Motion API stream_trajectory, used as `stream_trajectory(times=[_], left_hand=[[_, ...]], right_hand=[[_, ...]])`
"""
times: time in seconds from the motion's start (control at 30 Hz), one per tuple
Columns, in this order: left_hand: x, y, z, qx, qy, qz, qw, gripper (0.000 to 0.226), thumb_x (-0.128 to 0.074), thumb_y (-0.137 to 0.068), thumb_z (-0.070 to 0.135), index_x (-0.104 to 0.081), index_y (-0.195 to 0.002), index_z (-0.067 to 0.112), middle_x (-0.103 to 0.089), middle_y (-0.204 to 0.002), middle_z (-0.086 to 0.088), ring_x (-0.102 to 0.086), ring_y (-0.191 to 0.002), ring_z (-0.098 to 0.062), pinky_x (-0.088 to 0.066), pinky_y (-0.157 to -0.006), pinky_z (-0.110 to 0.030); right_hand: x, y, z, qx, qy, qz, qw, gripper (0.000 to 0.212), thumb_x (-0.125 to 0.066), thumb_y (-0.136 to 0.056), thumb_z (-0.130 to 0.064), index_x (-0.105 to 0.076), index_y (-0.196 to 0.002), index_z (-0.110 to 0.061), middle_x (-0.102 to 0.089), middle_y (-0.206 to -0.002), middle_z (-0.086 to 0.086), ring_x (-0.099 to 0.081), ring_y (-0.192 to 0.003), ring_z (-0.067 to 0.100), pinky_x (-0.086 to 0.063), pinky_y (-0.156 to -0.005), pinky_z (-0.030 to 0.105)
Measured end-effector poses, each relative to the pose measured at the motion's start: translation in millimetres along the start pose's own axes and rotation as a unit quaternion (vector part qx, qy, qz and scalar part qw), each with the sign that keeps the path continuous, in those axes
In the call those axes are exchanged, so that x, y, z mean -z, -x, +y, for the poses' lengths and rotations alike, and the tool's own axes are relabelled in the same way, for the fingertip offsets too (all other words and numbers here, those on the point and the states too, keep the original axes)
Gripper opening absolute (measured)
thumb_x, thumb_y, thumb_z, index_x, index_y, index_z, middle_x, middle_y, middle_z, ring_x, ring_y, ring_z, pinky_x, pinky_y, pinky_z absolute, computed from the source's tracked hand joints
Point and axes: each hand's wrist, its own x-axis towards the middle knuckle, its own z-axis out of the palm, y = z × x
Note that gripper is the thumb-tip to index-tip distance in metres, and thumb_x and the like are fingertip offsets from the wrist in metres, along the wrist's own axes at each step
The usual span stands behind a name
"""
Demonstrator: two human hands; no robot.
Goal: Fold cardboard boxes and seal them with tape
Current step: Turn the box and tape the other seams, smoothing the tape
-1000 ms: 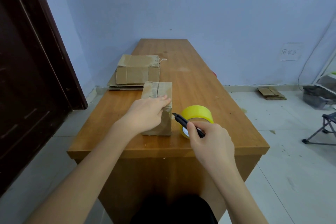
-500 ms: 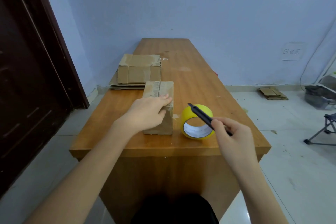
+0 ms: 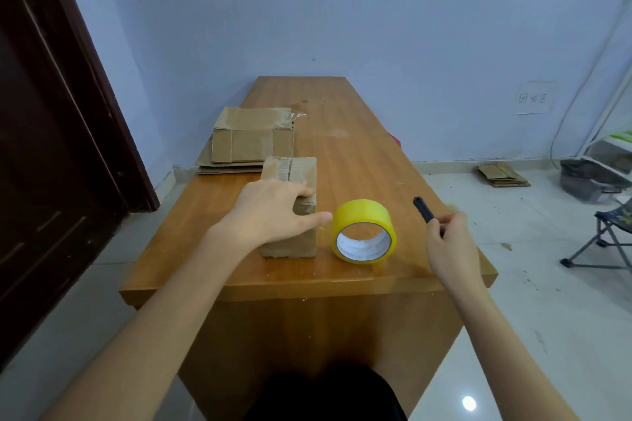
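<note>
Over the last second I had drawn my right hand [image 3: 449, 243] away from the tape roll [image 3: 364, 231] toward the table's [image 3: 359, 154] right edge, fingers curled round a slim black cutter [image 3: 424, 209] whose tip pointed up and away. The roll, previously half hidden behind that hand, now stood in full view on its edge near the front edge, just right of the box [image 3: 290, 208]. My left hand [image 3: 273, 212] stayed on the box, palm down on its near top, fingers resting over the top and thumb stretched toward the roll; I could not tell whether thumb and roll touched.

I judged that the tape had just been cut, so this box was sealed or nearly so and the cutter could be put down.

Materials:
- Box: small, rectangular, brown corrugated cardboard, worn at the corners, with a glossy tape strip along its top seam.
- Roll: translucent yellow film on a white core, smooth and rigid.
- Stack [image 3: 249, 143]: flattened cardboard blanks at the left edge beyond the box, an unfolded box uppermost.
- Table: long, varnished wood, slightly scuffed.
</note>
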Motion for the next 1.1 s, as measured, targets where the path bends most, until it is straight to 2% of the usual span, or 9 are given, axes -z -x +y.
stream_trajectory(times=[0.13,0.27,0.5,0.63,0.73,0.83,0.97,1.03,1.1], left_hand=[[-1,-5,0,0.013,0.005,0.025,1.000,0.064,-0.046,-0.078,0.076,-0.060,-0.124,0.035,-0.059,-0.128,0.015,-0.053,-0.117,-0.012,-0.039,-0.086,-0.027],[5,-9,-4,0.015,0.023,0.038,0.999,0.045,-0.052,-0.083,0.064,-0.067,-0.115,0.036,-0.065,-0.117,0.015,-0.057,-0.110,-0.012,-0.037,-0.077,-0.023],[2,-15,2,0.044,0.025,0.077,0.996,0.041,-0.056,-0.081,0.063,-0.074,-0.092,0.029,-0.071,-0.097,0.011,-0.059,-0.096,-0.014,-0.042,-0.073,-0.026],[5,-16,4,0.052,0.026,0.096,0.994,0.031,-0.060,-0.081,0.057,-0.074,-0.092,0.032,-0.071,-0.098,0.012,-0.060,-0.099,-0.013,-0.043,-0.075,-0.026],[6,-19,9,0.063,0.013,0.101,0.993,0.030,-0.061,-0.080,0.057,-0.073,-0.087,0.030,-0.070,-0.092,0.010,-0.059,-0.097,-0.014,-0.040,-0.070,-0.025],[5,-22,17,0.064,-0.004,0.102,0.993,0.027,-0.062,-0.080,0.053,-0.072,-0.084,0.028,-0.069,-0.091,0.007,-0.058,-0.098,-0.016,-0.037,-0.069,-0.026],[5,-24,21,0.085,-0.003,0.106,0.991,0.021,-0.066,-0.076,0.045,-0.072,-0.084,0.028,-0.066,-0.089,0.003,-0.059,-0.093,-0.021,-0.034,-0.065,-0.026],[5,-25,23,0.088,-0.016,0.101,0.991,0.025,-0.067,-0.075,0.048,-0.073,-0.084,0.026,-0.064,-0.084,0.002,-0.059,-0.090,-0.023,-0.033,-0.063,-0.025],[6,-25,25,0.092,-0.019,0.100,0.991,0.029,-0.068,-0.074,0.052,-0.074,-0.084,0.026,-0.062,-0.080,0.001,-0.060,-0.089,-0.023,-0.033,-0.062,-0.025]], right_hand=[[-18,-13,9,0.014,0.091,0.017,0.996,0.017,-0.039,-0.099,-0.019,-0.044,-0.096,-0.003,-0.053,-0.076,0.008,-0.049,-0.059,0.025,-0.031,-0.052,0.034],[-34,-22,13,0.049,0.176,0.035,0.983,0.022,-0.039,-0.100,-0.021,-0.048,-0.098,-0.001,-0.048,-0.093,0.011,-0.052,-0.071,0.033,-0.035,-0.059,0.034],[-48,-30,34,0.055,0.295,0.061,0.952,0.022,-0.043,-0.096,-0.016,-0.055,-0.096,0.003,-0.058,-0.099,0.021,-0.049,-0.095,0.036,-0.036,-0.073,0.038],[-49,-31,29,0.046,0.286,0.083,0.953,0.019,-0.048,-0.091,-0.009,-0.059,-0.087,0.005,-0.054,-0.100,0.028,-0.046,-0.099,0.040,-0.032,-0.075,0.041],[-41,-30,1,0.131,0.201,0.146,0.960,0.017,-0.051,-0.087,-0.008,-0.060,-0.087,0.006,-0.056,-0.097,0.028,-0.051,-0.095,0.042,-0.039,-0.077,0.044],[-26,-31,-57,0.205,0.075,-0.001,0.976,0.022,-0.046,-0.095,-0.017,-0.063,-0.099,-0.003,-0.059,-0.103,0.010,-0.051,-0.101,0.028,-0.040,-0.082,0.037],[-30,-36,-122,0.304,0.196,-0.212,0.908,0.024,-0.049,-0.090,-0.026,-0.069,-0.090,-0.013,-0.065,-0.088,0.001,-0.056,-0.087,0.021,-0.048,-0.076,0.035],[-40,-41,-136,0.257,0.238,-0.346,0.870,0.025,-0.050,-0.088,-0.026,-0.064,-0.071,-0.014,-0.062,-0.071,0.001,-0.056,-0.072,0.021,-0.046,-0.067,0.030],[-47,-48,-143,0.185,0.246,-0.449,0.839,0.026,-0.046,-0.090,-0.023,-0.063,-0.073,-0.017,-0.068,-0.078,-0.001,-0.063,-0.082,0.019,-0.047,-0.071,0.029]])
